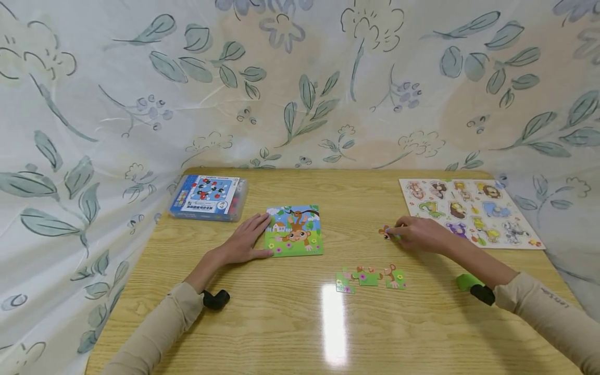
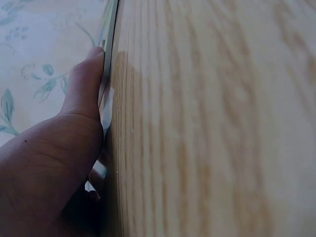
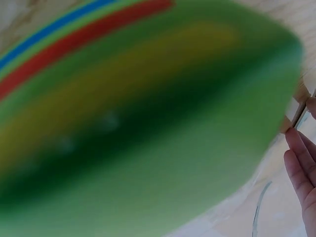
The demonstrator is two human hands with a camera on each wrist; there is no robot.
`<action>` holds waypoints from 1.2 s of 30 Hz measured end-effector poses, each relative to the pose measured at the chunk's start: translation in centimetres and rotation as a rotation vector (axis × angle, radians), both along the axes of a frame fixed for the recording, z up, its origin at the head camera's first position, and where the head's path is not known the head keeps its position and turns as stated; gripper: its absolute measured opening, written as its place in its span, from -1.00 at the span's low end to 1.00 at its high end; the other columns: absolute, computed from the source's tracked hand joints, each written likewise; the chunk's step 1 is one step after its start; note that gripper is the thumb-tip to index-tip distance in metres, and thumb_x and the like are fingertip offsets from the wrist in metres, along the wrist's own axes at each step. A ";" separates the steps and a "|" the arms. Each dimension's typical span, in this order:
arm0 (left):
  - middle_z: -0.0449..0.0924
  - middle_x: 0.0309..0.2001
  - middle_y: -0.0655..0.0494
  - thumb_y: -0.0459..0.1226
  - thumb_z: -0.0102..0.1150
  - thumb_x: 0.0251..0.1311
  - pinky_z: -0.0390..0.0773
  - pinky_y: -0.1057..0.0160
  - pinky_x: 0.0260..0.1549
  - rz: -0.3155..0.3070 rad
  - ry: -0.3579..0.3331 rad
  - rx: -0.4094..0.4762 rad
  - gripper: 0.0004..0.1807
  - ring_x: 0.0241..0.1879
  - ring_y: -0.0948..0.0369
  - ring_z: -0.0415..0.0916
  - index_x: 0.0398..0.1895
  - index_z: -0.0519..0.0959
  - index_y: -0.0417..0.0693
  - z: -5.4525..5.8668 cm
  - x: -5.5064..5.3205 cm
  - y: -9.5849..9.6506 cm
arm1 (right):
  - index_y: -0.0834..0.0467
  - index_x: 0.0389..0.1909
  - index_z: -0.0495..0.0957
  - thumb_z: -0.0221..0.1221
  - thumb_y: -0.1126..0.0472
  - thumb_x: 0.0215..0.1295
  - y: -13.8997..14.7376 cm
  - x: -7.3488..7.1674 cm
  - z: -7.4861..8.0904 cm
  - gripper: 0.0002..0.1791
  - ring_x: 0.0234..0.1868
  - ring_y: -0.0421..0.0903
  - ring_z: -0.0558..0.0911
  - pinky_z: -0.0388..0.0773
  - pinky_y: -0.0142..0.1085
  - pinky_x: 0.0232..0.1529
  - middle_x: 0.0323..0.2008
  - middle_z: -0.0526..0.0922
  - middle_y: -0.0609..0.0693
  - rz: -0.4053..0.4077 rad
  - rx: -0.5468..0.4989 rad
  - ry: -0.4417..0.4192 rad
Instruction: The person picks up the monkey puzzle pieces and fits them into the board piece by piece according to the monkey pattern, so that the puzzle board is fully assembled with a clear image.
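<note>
One left hand (image 1: 248, 239), back uppermost, fingers extended, thumb spread apart; left forearm (image 1: 203, 270) angled forward and inward, bare beyond its beige sleeve (image 1: 159, 328). One right hand (image 1: 419, 233), fingertips drawn together in a pinch; right forearm (image 1: 483, 263) angled inward, likewise partly sleeved.

Floral cloth (image 1: 300, 78) hangs behind the wood-grained surface (image 1: 262, 328). At its far left lies a clear plastic box (image 1: 208, 197), its blue-and-white cover printed with ball-and-stick molecules. At far right lies a white panel (image 1: 471, 212) of cartoon animals. A striped green shape (image 3: 148, 133) in the right-wrist view is too blurred to name.
</note>
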State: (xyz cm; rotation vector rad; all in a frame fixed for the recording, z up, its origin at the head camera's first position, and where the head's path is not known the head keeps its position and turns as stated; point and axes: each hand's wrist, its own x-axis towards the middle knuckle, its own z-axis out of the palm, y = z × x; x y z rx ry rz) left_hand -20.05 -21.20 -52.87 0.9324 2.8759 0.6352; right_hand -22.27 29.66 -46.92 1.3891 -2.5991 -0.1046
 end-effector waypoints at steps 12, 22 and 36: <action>-0.11 0.57 -0.06 0.14 0.21 0.19 -0.10 -0.18 0.47 -0.003 -0.010 0.004 0.04 0.55 -0.11 -0.22 0.56 -0.09 -0.09 0.3 0.1 0.0 | 0.03 0.02 0.68 0.41 0.27 0.01 -3.2 -0.2 1.6 -0.54 -0.44 -0.12 0.59 0.46 -0.40 -0.58 -0.28 0.65 0.09 0.010 -0.008 0.037; -0.08 0.55 -0.10 0.11 0.23 0.18 -0.08 -0.20 0.45 -0.011 0.006 0.012 0.04 0.54 -0.15 -0.19 0.55 -0.06 -0.12 0.5 0.2 0.2 | -0.01 0.05 0.67 0.34 0.21 0.09 -12.6 -0.7 2.3 -0.57 -0.40 -0.14 0.56 0.48 -0.40 -0.53 -0.27 0.61 0.06 0.172 -0.031 0.064; -0.06 0.55 -0.13 0.11 0.24 0.17 -0.06 -0.24 0.44 -0.013 0.017 0.019 0.03 0.53 -0.18 -0.17 0.54 -0.03 -0.16 0.5 0.2 0.2 | -0.02 -0.04 0.69 0.21 0.30 0.16 -19.7 -2.8 1.0 -0.66 -0.41 -0.11 0.51 0.44 -0.37 -0.50 -0.31 0.62 0.09 0.275 0.023 0.009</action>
